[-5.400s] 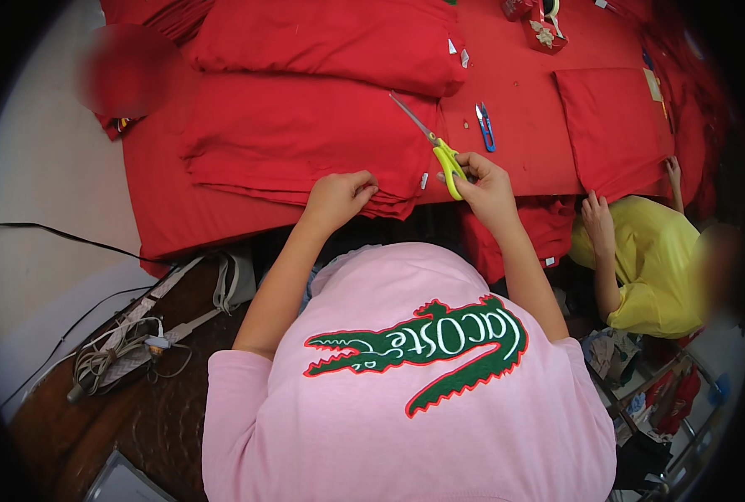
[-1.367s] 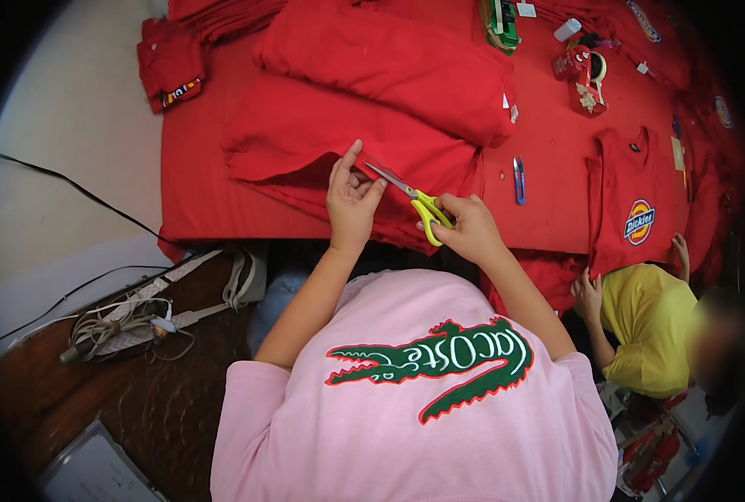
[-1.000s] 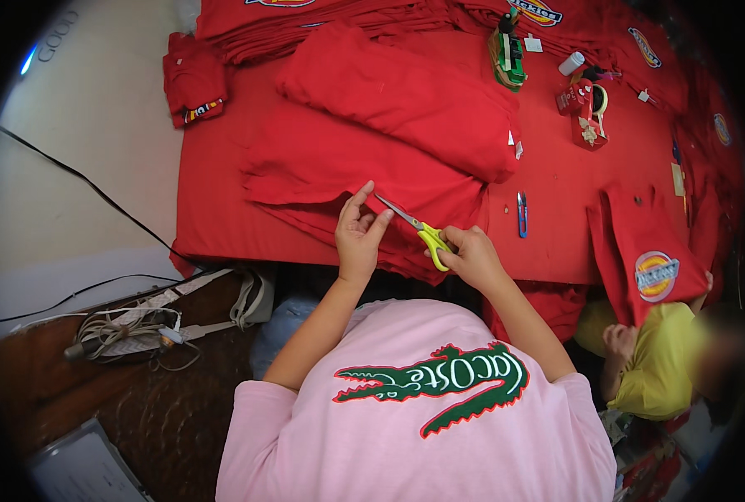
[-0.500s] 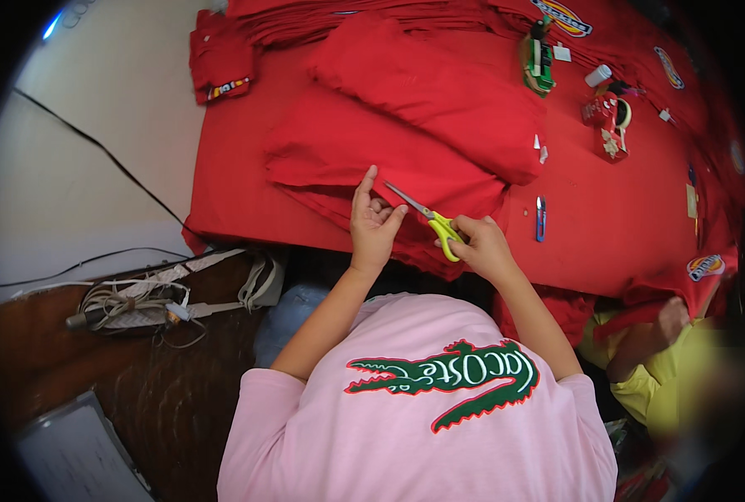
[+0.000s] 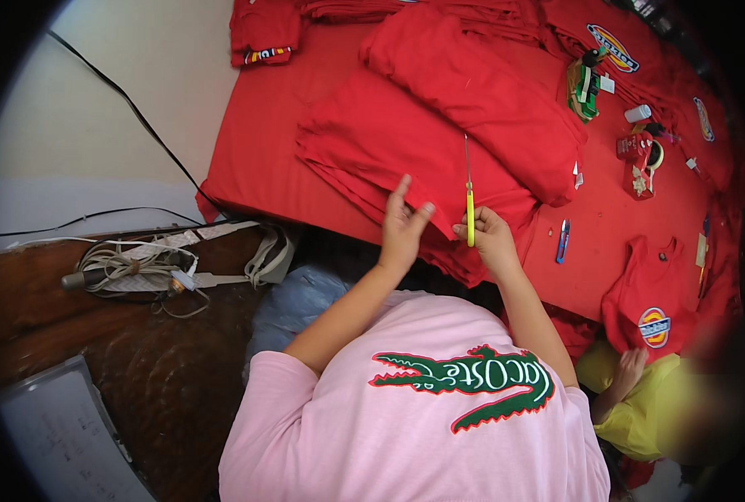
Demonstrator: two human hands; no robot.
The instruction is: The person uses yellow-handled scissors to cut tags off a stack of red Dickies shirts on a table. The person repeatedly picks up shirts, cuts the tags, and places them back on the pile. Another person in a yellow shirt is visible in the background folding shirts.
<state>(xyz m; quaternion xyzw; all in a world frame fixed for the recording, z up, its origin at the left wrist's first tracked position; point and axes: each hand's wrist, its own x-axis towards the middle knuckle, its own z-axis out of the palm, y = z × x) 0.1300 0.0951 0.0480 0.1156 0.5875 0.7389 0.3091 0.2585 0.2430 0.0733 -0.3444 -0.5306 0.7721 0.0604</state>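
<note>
My right hand (image 5: 491, 237) grips a pair of scissors (image 5: 470, 217) by the yellow handles. Seen edge-on, the blades point away from me over the red cloth. My left hand (image 5: 403, 227) is beside it with thumb and fingers apart, holding nothing, close to the near edge of a folded red garment pile (image 5: 364, 125). A second thick red fold (image 5: 481, 96) lies across the far side of that pile.
Right of the pile, the red-covered table (image 5: 255, 138) bears a blue cutter (image 5: 563, 242), a red box (image 5: 636, 151), a white spool (image 5: 637, 114) and a green object (image 5: 586, 88). Another person's hand (image 5: 629, 368) is by a red shirt (image 5: 650, 289). Bundled cables (image 5: 134, 272) lie at left.
The scissors have swung from pointing left to pointing away from me. My left hand has opened wider. At right, the other person's red shirt now lies spread on the table. The view has shifted.
</note>
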